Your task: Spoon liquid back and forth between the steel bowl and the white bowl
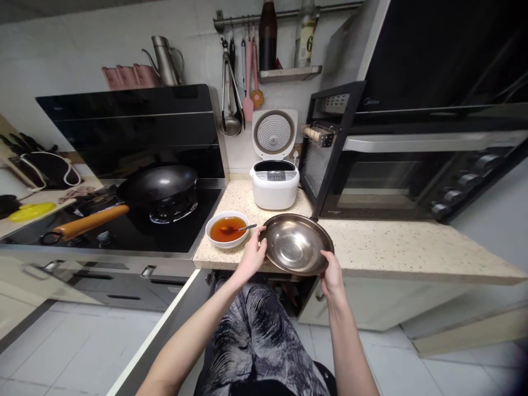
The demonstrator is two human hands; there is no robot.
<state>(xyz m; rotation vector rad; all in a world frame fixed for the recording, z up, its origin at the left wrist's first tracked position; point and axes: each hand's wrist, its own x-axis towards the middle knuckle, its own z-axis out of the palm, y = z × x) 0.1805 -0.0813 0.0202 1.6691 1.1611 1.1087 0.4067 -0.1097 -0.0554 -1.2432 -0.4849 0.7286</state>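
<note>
Both left hand (253, 254) and right hand (332, 272) half curled, closed on opposite sides of a shallow stainless steel basin (295, 247): left thumb and fingers at the left rim, right thumb over the right rim, other right fingers largely hidden underneath. Basin at the front edge of the speckled tabletop (391, 250), before the rice cooker (274, 193); underside out of sight, so impossible to tell between resting and held clear. Likeliest trouble, by judgement: a slip of smooth metal from a rim-only hold, or a tilt from uneven lifting, with a drop past the edge toward the open cupboard (305, 291) below. Just beside the left fingertips, handle end of a spoon (246, 227), leaning in a white bowl (226, 245) of reddish-brown liquid (220, 234); with any leftward swing of basin or wrist, a possible snag on that handle, then a flipped spoon, splashes across the tabletop, or even a shoved bowl. Behind the basin, raised lid (273, 133) of the cooker; from a hard forward push, a possible knock of metal rim against white casing. Lower left, cupboard door (179, 316) standing open near the left forearm (202, 330), a likely cause of a bump and a jolted hold. Farther left, wok (165, 182) on the stove (193, 231), orange-brown handle (93, 221) angled toward the front-left, well apart from both hands and a lesser hazard.
</note>
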